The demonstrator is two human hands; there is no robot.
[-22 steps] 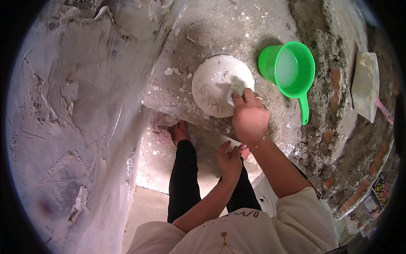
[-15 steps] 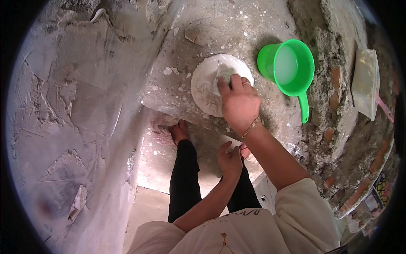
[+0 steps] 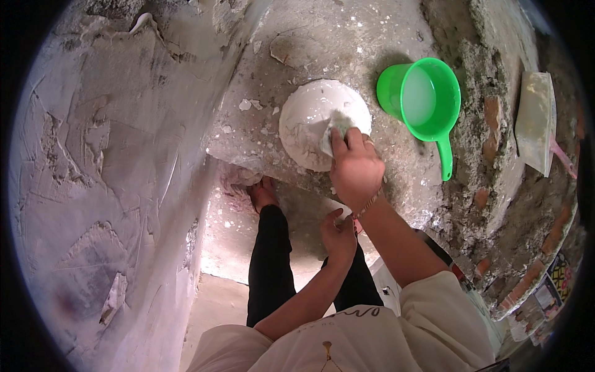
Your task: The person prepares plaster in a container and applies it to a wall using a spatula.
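Green dipper (image 3: 390, 87) bars right of white bowl (image 3: 304, 115); far side open.

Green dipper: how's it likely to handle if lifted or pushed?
The green dipper looks like thin plastic, so probably light itself and slightly flexible. The milky liquid inside likely adds weight and may slosh if pushed. With one side handle, it could tip when lifted there.

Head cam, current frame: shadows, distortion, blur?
Head view: black fisheye rim, brick edge at right looks bowed; dark shadow on the white paste beside the right hand, softer one beside the green dipper; pinkish glow low on the left wall; no obvious hand blur.
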